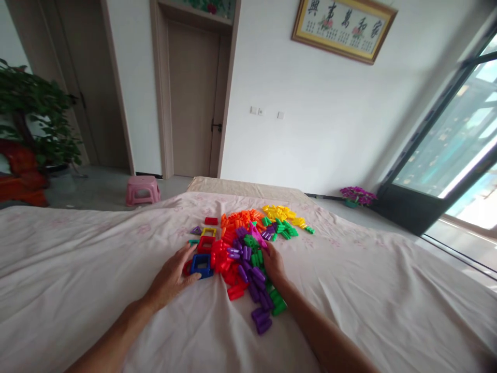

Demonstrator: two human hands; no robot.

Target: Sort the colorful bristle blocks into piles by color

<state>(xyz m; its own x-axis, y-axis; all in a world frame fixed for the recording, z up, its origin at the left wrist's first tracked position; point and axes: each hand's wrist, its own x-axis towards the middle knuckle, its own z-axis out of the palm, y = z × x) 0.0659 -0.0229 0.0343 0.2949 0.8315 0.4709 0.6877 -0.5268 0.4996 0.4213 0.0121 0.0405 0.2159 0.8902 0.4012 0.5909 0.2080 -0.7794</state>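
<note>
A heap of small plastic pieces (248,248) in red, orange, yellow, green and purple lies on a pale pink bedsheet (368,290). My left hand (173,277) rests on the sheet with its fingers spread, touching a blue square frame piece (201,264) at the heap's left edge. A red square frame (205,243) and a yellow one (208,231) lie just beyond it. My right hand (273,264) is at the heap's near right side, fingers curled into the purple and green pieces; what it grips, if anything, is hidden.
A pink plastic stool (142,189) stands on the floor beyond the bed. Also there: a potted plant (34,119) at far left, a closed door (192,98) straight ahead, purple flowers (357,196) by the wall, and glass doors (458,150) on the right.
</note>
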